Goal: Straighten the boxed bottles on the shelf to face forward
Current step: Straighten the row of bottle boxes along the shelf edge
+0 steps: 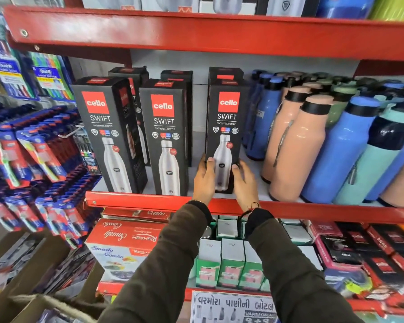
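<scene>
Three black Cello Swift bottle boxes stand in the front row of the red shelf (pixel 138 201). The left box (pixel 107 134) is turned, showing its front and right side. The middle box (pixel 165 136) faces forward. The right box (pixel 226 127) faces forward and is held low down between both hands. My left hand (pixel 204 180) grips its left lower edge, thumb on the front. My right hand (pixel 244 183) grips its right lower edge. More black boxes (pixel 177 75) stand behind the front row.
Loose peach, blue and teal bottles (pixel 313 145) lean close to the right of the held box. Toothbrush packs (pixel 33 150) hang at the left. A red upper shelf (pixel 196 31) runs overhead. Boxed goods (pixel 126 248) fill the shelf below.
</scene>
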Demonstrator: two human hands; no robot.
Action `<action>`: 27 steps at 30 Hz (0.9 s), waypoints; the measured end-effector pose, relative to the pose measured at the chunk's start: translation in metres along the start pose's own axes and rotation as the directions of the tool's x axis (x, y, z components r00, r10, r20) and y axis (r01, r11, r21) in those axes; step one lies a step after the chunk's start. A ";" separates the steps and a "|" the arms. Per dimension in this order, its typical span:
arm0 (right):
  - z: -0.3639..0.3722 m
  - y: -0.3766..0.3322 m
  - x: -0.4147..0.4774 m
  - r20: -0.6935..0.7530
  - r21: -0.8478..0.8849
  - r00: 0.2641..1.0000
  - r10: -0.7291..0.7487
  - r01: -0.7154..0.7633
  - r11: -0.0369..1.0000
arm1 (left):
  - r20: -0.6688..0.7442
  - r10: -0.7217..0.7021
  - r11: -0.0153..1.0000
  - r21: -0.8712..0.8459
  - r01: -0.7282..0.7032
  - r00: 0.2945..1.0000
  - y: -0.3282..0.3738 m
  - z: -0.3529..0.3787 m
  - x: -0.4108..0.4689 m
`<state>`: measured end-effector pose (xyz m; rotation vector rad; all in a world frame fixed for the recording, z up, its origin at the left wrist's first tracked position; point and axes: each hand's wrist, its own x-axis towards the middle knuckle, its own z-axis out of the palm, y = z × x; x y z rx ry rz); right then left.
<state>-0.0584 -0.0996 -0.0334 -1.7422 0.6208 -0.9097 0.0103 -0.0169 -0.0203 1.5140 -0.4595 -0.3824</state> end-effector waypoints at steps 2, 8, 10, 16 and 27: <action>-0.002 0.000 -0.002 -0.002 -0.012 1.000 -0.004 0.004 1.000 | 0.001 -0.009 1.000 -0.005 0.009 1.000 0.000 -0.002 -0.003; -0.009 0.000 -0.018 0.001 -0.048 0.999 -0.038 0.038 0.998 | -0.007 -0.008 1.000 -0.006 0.008 1.000 -0.001 -0.010 -0.021; -0.010 0.001 -0.023 0.005 -0.053 0.999 -0.038 0.039 0.998 | -0.013 -0.004 1.000 0.001 0.004 1.000 -0.002 -0.012 -0.029; -0.016 -0.003 -0.038 0.018 -0.111 0.997 -0.072 0.074 0.991 | -0.030 0.036 0.996 0.082 -0.033 0.999 -0.004 -0.016 -0.044; -0.020 -0.015 -0.048 0.055 -0.145 0.998 -0.028 0.036 0.989 | -0.052 0.059 0.991 0.120 -0.052 0.997 0.006 -0.017 -0.052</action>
